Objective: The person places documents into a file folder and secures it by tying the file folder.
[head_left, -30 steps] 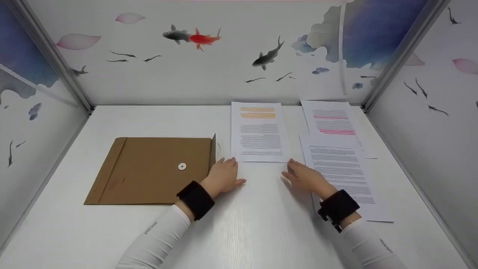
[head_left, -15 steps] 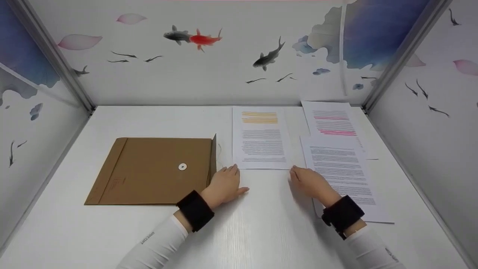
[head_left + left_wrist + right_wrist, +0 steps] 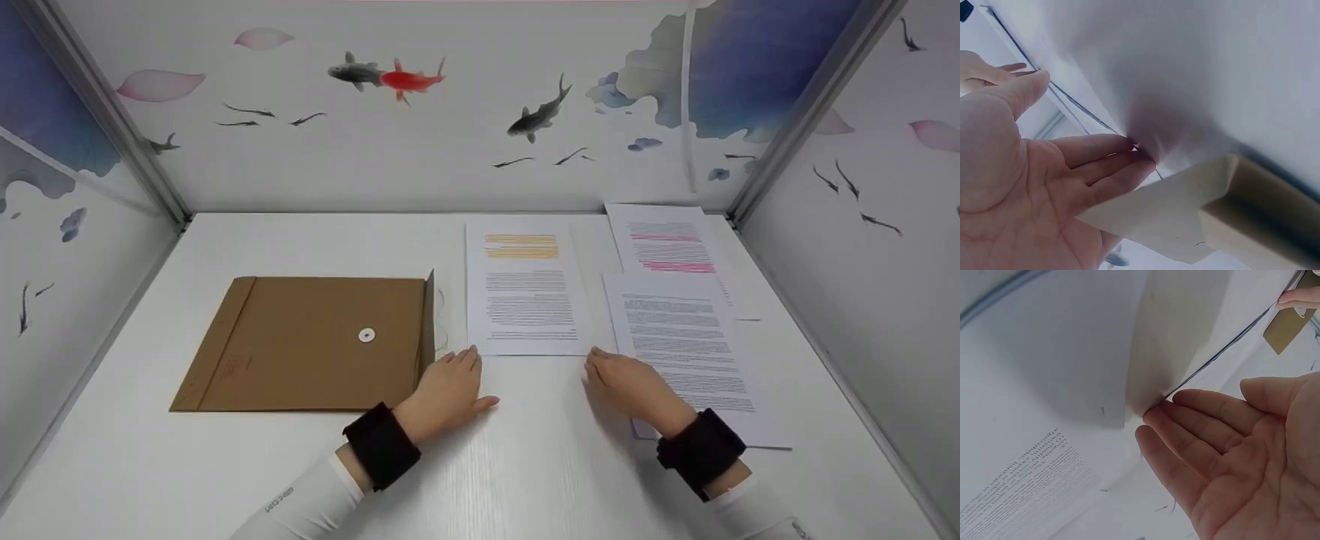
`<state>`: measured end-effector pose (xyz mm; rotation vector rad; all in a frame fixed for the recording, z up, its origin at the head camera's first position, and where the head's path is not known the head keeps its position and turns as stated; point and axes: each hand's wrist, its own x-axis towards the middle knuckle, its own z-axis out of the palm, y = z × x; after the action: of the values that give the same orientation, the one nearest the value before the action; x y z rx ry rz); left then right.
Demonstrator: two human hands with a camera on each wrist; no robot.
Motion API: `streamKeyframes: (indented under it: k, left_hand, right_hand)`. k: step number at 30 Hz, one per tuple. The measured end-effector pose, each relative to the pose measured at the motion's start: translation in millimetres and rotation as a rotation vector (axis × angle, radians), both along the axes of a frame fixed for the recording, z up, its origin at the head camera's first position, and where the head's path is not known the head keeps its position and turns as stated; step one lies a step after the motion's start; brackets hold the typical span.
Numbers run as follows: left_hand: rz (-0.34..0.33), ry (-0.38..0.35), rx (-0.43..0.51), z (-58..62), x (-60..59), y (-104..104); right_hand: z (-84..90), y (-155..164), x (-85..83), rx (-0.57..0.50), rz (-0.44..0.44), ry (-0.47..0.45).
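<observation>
A printed sheet with orange highlighted lines (image 3: pixel 525 289) lies flat on the white table (image 3: pixel 525 465), right of a brown string-tie envelope (image 3: pixel 315 341). My left hand (image 3: pixel 450 384) lies flat with straight fingers, fingertips at the sheet's near left corner. My right hand (image 3: pixel 628 379) is also flat, its fingertips at the near right corner. In the left wrist view the fingertips (image 3: pixel 1131 147) meet the paper's edge beside the envelope flap (image 3: pixel 1162 216). The right wrist view has the fingertips (image 3: pixel 1154 421) against the sheet's corner. Neither hand holds anything.
A sheet with pink highlights (image 3: pixel 671 251) lies at the back right, partly under a plain text sheet (image 3: pixel 690 352) beside my right wrist. Walls painted with fish (image 3: pixel 480 105) close in the table on three sides.
The orange-highlighted sheet has slid toward me across the table, and both hands have drawn back with it, fingertips staying at its near corners. The envelope and other sheets have not moved.
</observation>
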<state>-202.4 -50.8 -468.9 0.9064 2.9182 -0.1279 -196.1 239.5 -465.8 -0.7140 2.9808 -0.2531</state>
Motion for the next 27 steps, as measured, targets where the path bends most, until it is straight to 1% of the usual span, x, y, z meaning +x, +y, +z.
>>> streamKeyframes:
  k: [3,6,10,15,18,24,27]
  left_hand:
    - [-0.022,0.015,0.009,-0.4,6.2,-3]
    - [-0.049,0.045,0.0,-0.4,12.3,-5]
    - [-0.064,0.048,-0.008,0.1,19.9,-8]
    - [-0.065,0.018,-0.004,1.4,28.5,-10]
    - [-0.065,0.014,-0.009,2.7,34.2,-11]
    - [-0.057,0.041,-0.014,5.5,47.2,-10]
    - [-0.043,0.035,-0.015,6.0,53.0,-9]
  right_hand:
    - [1.5,0,7.1,-0.017,-0.006,-0.002]
    - [2.0,1,13.1,-0.024,-0.015,-0.009]
    - [1.9,1,20.1,-0.038,-0.041,-0.033]
    - [1.6,1,29.4,-0.067,-0.068,-0.044]
    - [1.9,0,36.3,-0.065,-0.077,-0.053]
    - [3.3,-3,49.5,-0.061,-0.106,-0.066]
    - [3.1,-5,53.4,-0.058,-0.113,-0.068]
